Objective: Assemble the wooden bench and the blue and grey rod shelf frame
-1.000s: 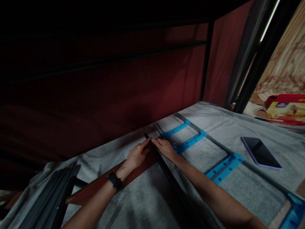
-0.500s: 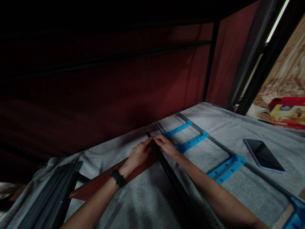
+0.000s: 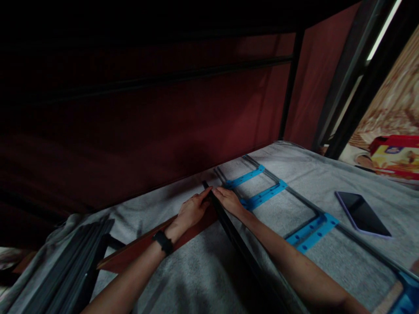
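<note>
A long dark bar (image 3: 234, 237) slants from the middle of the blanket down toward me, its far end beyond my hands. My left hand (image 3: 191, 210), with a black watch on the wrist, holds the bar from the left near that end, index finger stretched along it. From the right, my right hand (image 3: 228, 200) grips the same part, its fingertips meeting the left finger; some of its fingers are hidden. Beneath my left hand and forearm lies a reddish-brown board (image 3: 137, 250). Right of my right hand rests a ladder-like frame of dark tubes with blue crosspieces (image 3: 265, 195).
A bundle of dark tubes (image 3: 70, 266) lies at the left on the grey blanket (image 3: 304, 170). A phone (image 3: 362, 213) is at the right. Dark red panels (image 3: 196, 122) with a black metal frame (image 3: 290, 87) rise behind. A red and yellow box (image 3: 396, 157) stands far right.
My right hand's fingers have straightened and shifted slightly left over the bar, up to my left index finger. My left hand and the bar stay nearly in place.
</note>
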`<state>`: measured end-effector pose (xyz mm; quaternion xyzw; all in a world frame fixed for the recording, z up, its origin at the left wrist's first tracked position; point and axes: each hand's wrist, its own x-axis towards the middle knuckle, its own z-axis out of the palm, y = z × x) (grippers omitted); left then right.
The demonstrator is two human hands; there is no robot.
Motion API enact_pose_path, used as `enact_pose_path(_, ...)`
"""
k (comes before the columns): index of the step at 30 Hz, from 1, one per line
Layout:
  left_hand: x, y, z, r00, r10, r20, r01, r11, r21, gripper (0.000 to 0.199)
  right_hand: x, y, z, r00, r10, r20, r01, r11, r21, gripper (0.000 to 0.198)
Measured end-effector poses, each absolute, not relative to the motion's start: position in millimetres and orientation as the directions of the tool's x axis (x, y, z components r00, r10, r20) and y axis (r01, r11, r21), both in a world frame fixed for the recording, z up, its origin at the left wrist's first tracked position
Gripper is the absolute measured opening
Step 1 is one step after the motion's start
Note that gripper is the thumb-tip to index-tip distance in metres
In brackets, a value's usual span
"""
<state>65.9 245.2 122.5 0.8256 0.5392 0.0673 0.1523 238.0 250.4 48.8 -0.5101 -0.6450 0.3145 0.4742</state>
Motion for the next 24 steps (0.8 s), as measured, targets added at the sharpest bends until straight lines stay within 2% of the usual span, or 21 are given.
enact_pose_path(3, 64.3, 246.5, 120.2, 0.427, 0.903, -0.044, 0.862, -0.393, 0.319, 0.058, 238.9, 248.5, 46.7, -0.045, 0.97, 0.24, 0.312, 0.242, -0.919, 0.043)
enact_pose_path(6, 63.8, 246.5, 119.4, 0.414, 0.909, -0.045, 0.879, -0.387, 0.278, 0.058, 238.5, 246.7, 45.7, -0.039, 0.972, 0.234, 0.235, 0.236, -0.943, 0.034)
enact_pose_path(9, 64.7, 245.5, 119.9, 0.413, 0.91, -0.047, 0.884, -0.388, 0.259, 0.058, 238.0, 248.7, 48.6, -0.053, 0.956, 0.287, 0.3, 0.29, -0.909, 0.027)
enact_pose_path(12, 66.2, 244.1, 121.7, 0.413, 0.91, -0.05, 0.887, -0.389, 0.248, 0.057, 238.4, 252.6, 51.7, -0.058, 0.952, 0.302, 0.358, 0.302, -0.883, 0.034)
enact_pose_path(15, 67.5, 242.5, 124.4, 0.405, 0.912, -0.054, 0.894, -0.383, 0.233, 0.058, 238.9, 253.6, 51.4, -0.042, 0.968, 0.249, 0.279, 0.251, -0.927, 0.043)
enact_pose_path(17, 67.9, 241.8, 125.9, 0.407, 0.911, -0.061, 0.894, -0.384, 0.233, 0.058, 239.0, 252.4, 50.4, -0.034, 0.973, 0.23, 0.229, 0.231, -0.946, 0.041)
enact_pose_path(20, 67.4, 241.8, 126.3, 0.416, 0.907, -0.06, 0.889, -0.391, 0.239, 0.058, 238.7, 250.8, 50.3, -0.057, 0.958, 0.28, 0.256, 0.285, -0.924, 0.034)
enact_pose_path(24, 66.2, 242.6, 124.9, 0.433, 0.9, -0.047, 0.88, -0.411, 0.237, 0.058, 238.0, 252.4, 51.5, -0.066, 0.945, 0.32, 0.278, 0.325, -0.904, 0.04)
